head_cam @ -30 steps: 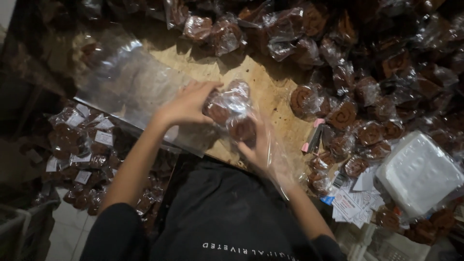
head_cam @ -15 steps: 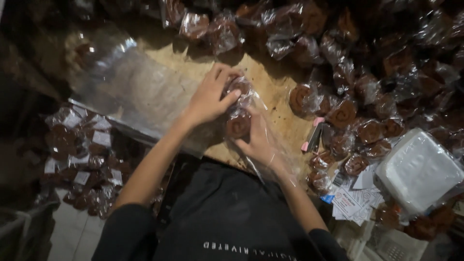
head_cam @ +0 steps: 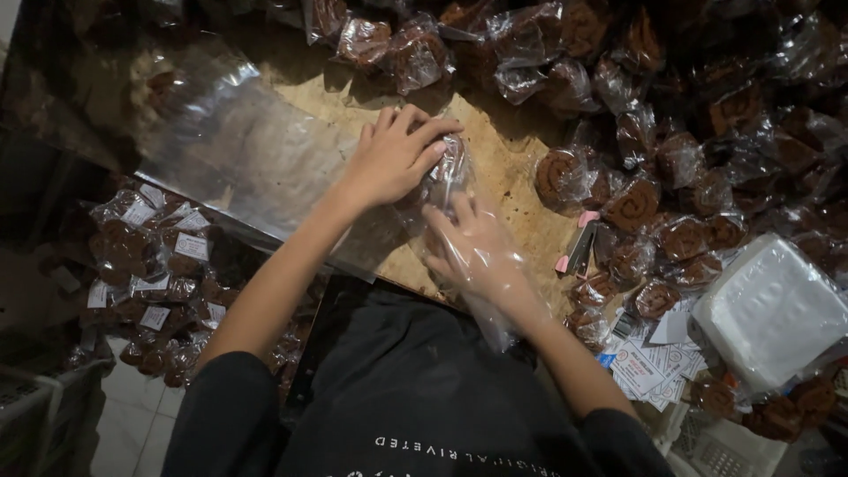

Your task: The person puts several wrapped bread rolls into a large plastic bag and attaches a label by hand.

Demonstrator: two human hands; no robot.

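Note:
My left hand lies flat over a small clear bag of brown spiral pastries and presses it onto the wooden board. My right hand, covered by a loose clear plastic glove, grips the same bag from the near side, fingers pointing up at it. Most of the bag is hidden beneath the two hands.
Several wrapped spiral pastries crowd the board's far and right side. A stack of clear plastic bags lies at the left. A pink-handled tool, paper labels and a white packet sit at the right. Labelled packs pile up lower left.
The bag was held up between both hands; now it is down on the board. My left hand has moved over the top of it and flattened, with my right hand just below it.

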